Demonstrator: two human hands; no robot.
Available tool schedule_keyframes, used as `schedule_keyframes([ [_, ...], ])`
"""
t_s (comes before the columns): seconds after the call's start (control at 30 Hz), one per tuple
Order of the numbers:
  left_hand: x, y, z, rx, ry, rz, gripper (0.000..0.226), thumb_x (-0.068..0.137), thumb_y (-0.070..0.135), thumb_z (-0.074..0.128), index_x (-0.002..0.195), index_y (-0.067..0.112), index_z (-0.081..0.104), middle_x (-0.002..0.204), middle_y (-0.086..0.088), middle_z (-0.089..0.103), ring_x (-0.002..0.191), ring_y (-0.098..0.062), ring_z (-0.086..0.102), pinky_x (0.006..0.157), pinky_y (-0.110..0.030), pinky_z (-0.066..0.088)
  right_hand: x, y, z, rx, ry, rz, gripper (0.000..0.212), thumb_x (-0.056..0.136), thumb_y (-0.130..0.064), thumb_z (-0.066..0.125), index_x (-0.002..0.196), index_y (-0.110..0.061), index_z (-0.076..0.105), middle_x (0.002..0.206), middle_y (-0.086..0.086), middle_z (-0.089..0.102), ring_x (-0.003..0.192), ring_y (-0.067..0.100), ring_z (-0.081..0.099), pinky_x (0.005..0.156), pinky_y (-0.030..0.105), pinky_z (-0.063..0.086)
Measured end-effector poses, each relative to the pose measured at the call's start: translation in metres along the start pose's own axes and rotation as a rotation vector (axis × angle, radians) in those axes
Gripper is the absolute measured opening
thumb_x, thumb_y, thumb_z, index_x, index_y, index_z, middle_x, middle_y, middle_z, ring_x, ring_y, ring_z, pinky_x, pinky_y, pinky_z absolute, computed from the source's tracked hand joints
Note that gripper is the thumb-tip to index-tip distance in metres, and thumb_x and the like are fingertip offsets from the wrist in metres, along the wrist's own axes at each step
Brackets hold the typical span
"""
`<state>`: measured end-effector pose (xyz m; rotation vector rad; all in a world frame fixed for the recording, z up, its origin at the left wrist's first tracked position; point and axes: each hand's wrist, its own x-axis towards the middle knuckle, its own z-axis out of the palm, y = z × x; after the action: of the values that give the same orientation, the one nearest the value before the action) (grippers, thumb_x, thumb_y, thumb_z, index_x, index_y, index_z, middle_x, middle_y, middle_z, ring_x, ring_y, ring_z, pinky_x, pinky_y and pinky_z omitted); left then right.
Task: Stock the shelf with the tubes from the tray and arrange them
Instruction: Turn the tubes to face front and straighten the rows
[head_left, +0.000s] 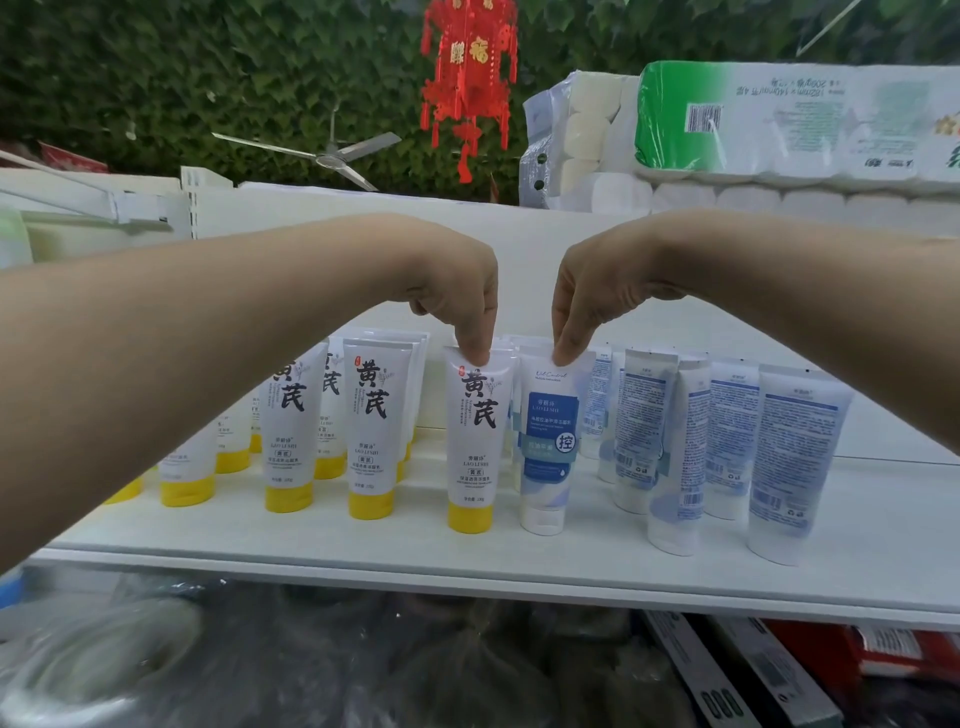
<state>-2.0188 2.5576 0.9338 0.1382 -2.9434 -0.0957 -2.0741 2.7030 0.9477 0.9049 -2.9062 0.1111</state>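
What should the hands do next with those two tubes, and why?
Probably let go: the left hand pinches the yellow-capped tube and the right hand the blue-label tube, and both already stand upright on their caps on the shelf, labels facing out.

A yellow-capped tube, white with large black characters, stands cap-down near the front edge of the white shelf, its crimped top pinched by the left hand. Just to its right stands a blue-labelled tube with a white cap, also cap-down, its top pinched by the right hand. Further left, more yellow-capped tubes stand upright in rows running back. To the right, white-capped tubes stand with their barcode backs facing the near side
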Motion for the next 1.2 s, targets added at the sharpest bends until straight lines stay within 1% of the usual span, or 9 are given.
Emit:
schedule_keyframes([
  [0.13,0.0,-0.001,0.0,-0.005,0.017,0.007,0.011,0.076,0.023,0.082,0.073,0.019,0.073,0.098,-0.002,0.071,0.103,-0.025,0.062,0.098,-0.044,0.049,-0.002,0.001,-0.001,-0.004,-0.012,0.0,0.02,0.077,-0.026,0.082,0.092,-0.018,0.072,0.094,-0.006,0.062,0.104,0.018,0.052,0.082,0.033,0.037],
  [0.2,0.001,-0.001,0.0,0.0,0.03,0.009,0.011,0.075,0.022,0.083,0.074,0.018,0.072,0.097,-0.002,0.071,0.102,-0.024,0.062,0.097,-0.043,0.05,-0.001,-0.001,-0.001,-0.005,-0.01,-0.002,0.017,0.077,-0.026,0.082,0.089,-0.019,0.072,0.093,-0.006,0.062,0.104,0.018,0.052,0.082,0.034,0.037],
  [0.33,0.003,-0.003,0.0,-0.008,0.033,0.0,0.012,0.075,0.021,0.083,0.074,0.018,0.072,0.097,-0.002,0.071,0.103,-0.025,0.061,0.093,-0.04,0.049,-0.001,-0.003,-0.001,-0.012,-0.01,-0.001,0.024,0.078,-0.025,0.081,0.099,-0.016,0.073,0.099,-0.004,0.062,0.105,0.019,0.051,0.083,0.035,0.036],
  [0.4,0.004,-0.004,0.0,-0.013,0.031,-0.006,0.011,0.075,0.021,0.083,0.076,0.017,0.072,0.099,-0.003,0.071,0.104,-0.026,0.061,0.093,-0.04,0.049,0.0,-0.003,-0.001,-0.01,-0.013,-0.005,0.024,0.078,-0.025,0.081,0.099,-0.016,0.074,0.102,-0.003,0.063,0.106,0.019,0.052,0.084,0.035,0.037],
  [0.53,0.004,-0.006,0.0,-0.022,0.032,-0.007,0.011,0.076,0.021,0.082,0.077,0.017,0.071,0.1,-0.003,0.069,0.106,-0.026,0.06,0.094,-0.039,0.048,0.004,-0.004,0.0,-0.025,-0.002,0.005,0.029,0.078,-0.025,0.081,0.104,-0.014,0.073,0.117,0.003,0.065,0.12,0.028,0.053,0.085,0.037,0.037],
  [0.63,0.005,-0.007,0.0,-0.028,0.035,-0.005,0.012,0.076,0.021,0.082,0.075,0.018,0.071,0.1,-0.004,0.069,0.106,-0.027,0.06,0.091,-0.038,0.048,0.006,-0.005,0.0,-0.03,-0.002,0.015,0.035,0.079,-0.024,0.081,0.11,-0.011,0.072,0.127,0.006,0.064,0.124,0.03,0.052,0.085,0.037,0.036],
  [0.87,0.009,-0.008,0.002,-0.04,0.034,0.004,0.013,0.076,0.022,0.082,0.075,0.018,0.07,0.096,-0.003,0.069,0.104,-0.027,0.06,0.089,-0.037,0.047,0.011,-0.008,0.001,-0.045,-0.001,0.028,0.041,0.079,-0.024,0.081,0.116,-0.009,0.07,0.13,0.008,0.062,0.126,0.032,0.052,0.087,0.037,0.037],
  [1.0,0.01,-0.008,0.001,-0.025,0.032,0.011,0.014,0.075,0.023,0.083,0.073,0.019,0.07,0.102,-0.006,0.07,0.105,-0.028,0.061,0.097,-0.044,0.049,0.012,-0.008,0.0,-0.048,-0.001,0.038,0.04,0.078,-0.024,0.081,0.114,-0.01,0.07,0.129,0.007,0.063,0.126,0.031,0.052,0.087,0.037,0.037],
  [1.2,0.01,-0.007,0.0,-0.019,0.026,0.015,0.014,0.076,0.023,0.083,0.075,0.018,0.069,0.105,-0.007,0.07,0.106,-0.029,0.061,0.099,-0.045,0.048,0.014,-0.009,0.001,-0.055,0.002,0.045,0.041,0.079,-0.024,0.08,0.116,-0.009,0.069,0.129,0.008,0.063,0.125,0.031,0.053,0.087,0.037,0.037],
])
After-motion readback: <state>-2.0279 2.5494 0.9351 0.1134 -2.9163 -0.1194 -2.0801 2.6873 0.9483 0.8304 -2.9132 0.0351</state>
